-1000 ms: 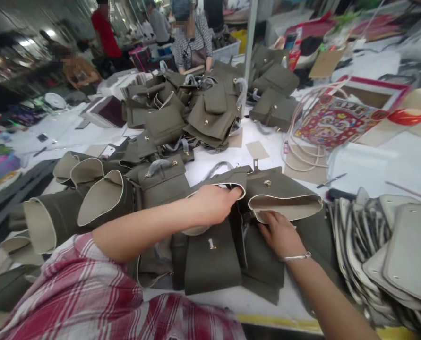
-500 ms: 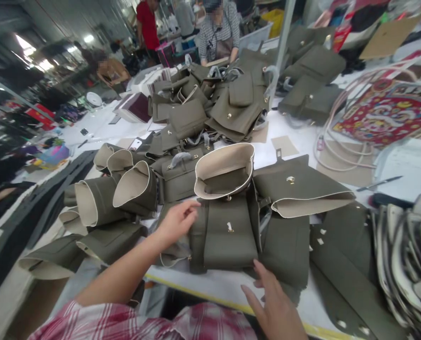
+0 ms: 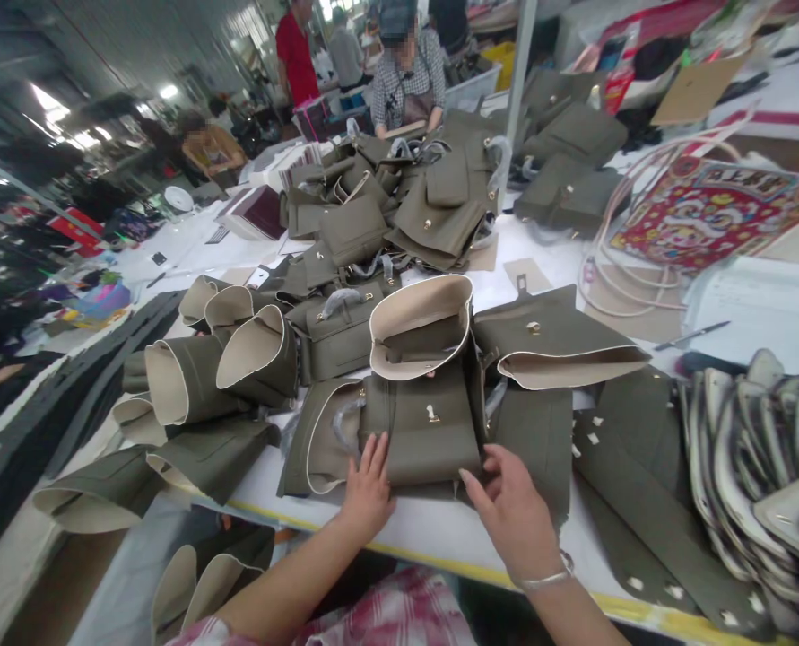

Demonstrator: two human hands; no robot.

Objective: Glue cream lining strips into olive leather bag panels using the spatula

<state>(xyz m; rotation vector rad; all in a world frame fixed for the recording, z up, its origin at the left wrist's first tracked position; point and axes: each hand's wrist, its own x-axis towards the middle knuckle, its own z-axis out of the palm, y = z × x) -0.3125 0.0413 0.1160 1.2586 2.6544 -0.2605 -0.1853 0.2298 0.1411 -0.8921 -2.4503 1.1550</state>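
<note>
An olive-green leather bag body [image 3: 426, 426] with a metal clasp lies flat near the table's front edge. My left hand [image 3: 367, 489] rests on its lower left corner with the fingers stretched out. My right hand [image 3: 510, 510] touches its lower right corner, fingers spread and slightly curled. Just behind it stands an open bag shell [image 3: 422, 325] showing its cream lining. To the right of that lies another flap piece [image 3: 553, 345].
Rolled olive shells [image 3: 190, 377] lie at the left. Finished olive bags [image 3: 399, 206] are heaped further back. Grey bag bases [image 3: 755, 458] are stacked at the right, near flat olive strips [image 3: 647, 502]. A colourful printed box [image 3: 708, 211] lies behind. Several people work at the far end.
Both hands let go of the open shell and came down to the flat bag body's near edge. The view swung left and drew back.
</note>
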